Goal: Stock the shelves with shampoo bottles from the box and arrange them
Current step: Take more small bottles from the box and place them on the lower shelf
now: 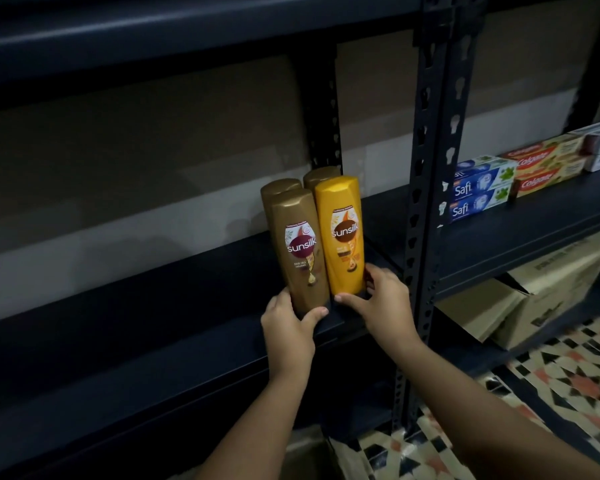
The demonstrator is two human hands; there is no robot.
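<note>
Glossy plastic, brown (300, 251) and yellow (343, 237): two shampoo bottles stand upright and touching at the front of the dark metal shelf (153, 341), two more brown bottles behind. The left hand (288, 323) grips the brown bottle's base; the right hand (383, 299) pinches the yellow one's. Slide both low, bases flat, labels forward, since tall, narrow bottles likely tip.
</note>
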